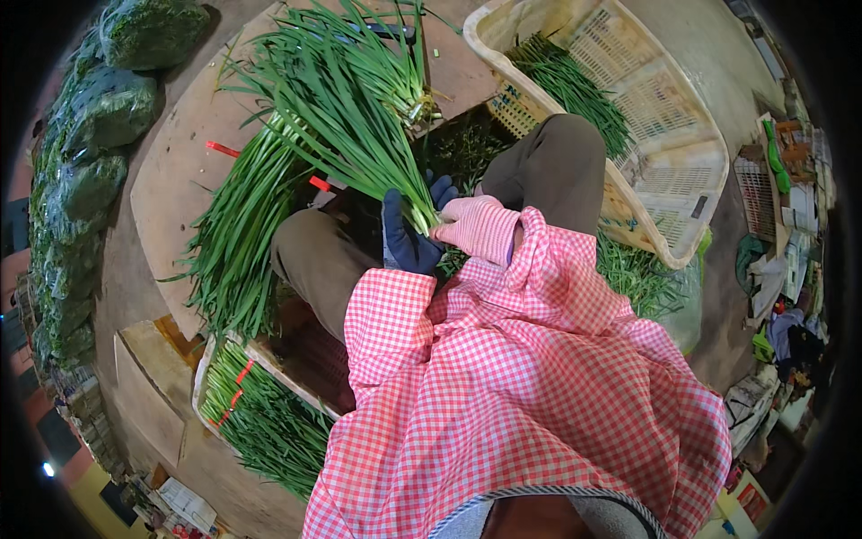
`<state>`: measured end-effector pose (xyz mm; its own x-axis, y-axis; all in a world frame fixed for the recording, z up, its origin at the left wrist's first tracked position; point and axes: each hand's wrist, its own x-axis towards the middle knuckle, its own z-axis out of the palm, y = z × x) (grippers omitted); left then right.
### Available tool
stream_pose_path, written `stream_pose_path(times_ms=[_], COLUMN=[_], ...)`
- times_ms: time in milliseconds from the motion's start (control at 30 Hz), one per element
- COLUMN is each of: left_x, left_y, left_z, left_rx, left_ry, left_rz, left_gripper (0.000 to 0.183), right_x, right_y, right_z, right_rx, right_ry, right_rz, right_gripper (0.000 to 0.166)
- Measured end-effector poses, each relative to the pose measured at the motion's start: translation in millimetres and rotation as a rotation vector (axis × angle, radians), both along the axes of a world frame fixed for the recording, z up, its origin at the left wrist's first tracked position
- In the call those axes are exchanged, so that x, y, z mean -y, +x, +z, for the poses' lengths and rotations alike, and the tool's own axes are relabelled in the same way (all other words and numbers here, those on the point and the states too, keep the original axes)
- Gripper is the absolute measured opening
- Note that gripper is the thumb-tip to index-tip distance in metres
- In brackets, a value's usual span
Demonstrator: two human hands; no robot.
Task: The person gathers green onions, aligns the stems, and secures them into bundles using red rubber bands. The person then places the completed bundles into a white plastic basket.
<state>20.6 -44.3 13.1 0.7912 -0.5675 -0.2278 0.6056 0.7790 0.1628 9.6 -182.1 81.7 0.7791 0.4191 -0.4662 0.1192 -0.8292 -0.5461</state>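
A bunch of garlic chives [360, 138] fans up and left from between my hands, its pale stem ends towards me. My left hand [407, 236], in a dark blue glove, is wrapped around the lower stems. In a pink-and-white striped glove, my right hand [479, 226] pinches at the pale ends; its fingertips are partly hidden. Left of the held bunch, a thick heap of chives [236, 229] hangs over the board's edge beside my knee. Another bunch [404, 87] lies beyond, its root ends pointing right.
A brown board [172, 182] bears red strips [223, 148]. On my right stands a pale plastic crate [680, 128] with chives [572, 87] inside. Lower left, another crate [202, 377] holds red-banded chives [276, 424]. Plastic-wrapped greens [111, 111] line the left. Loose leaves [640, 276] lie beneath the right crate.
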Motion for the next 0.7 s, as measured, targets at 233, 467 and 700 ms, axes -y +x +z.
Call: stream_pose_path(times_ms=[233, 467, 700], left_x=[-4, 5, 0], left_y=[1, -3, -7], left_z=[-20, -3, -16], left_rx=[-0.010, 0.005, 0.115], left_ry=[0.159, 0.386, 0.604], left_rz=[-0.033, 0.074, 0.055], left_gripper=[0.041, 0.038, 0.024], right_x=[6, 11, 15], right_y=[-5, -7, 13], right_z=[-11, -35, 33], right_rx=[0.254, 0.473, -0.250], right_ry=[0.018, 0.088, 0.225], right_rz=[0.338, 0.204, -0.555], right_gripper=[0.028, 0.025, 0.038])
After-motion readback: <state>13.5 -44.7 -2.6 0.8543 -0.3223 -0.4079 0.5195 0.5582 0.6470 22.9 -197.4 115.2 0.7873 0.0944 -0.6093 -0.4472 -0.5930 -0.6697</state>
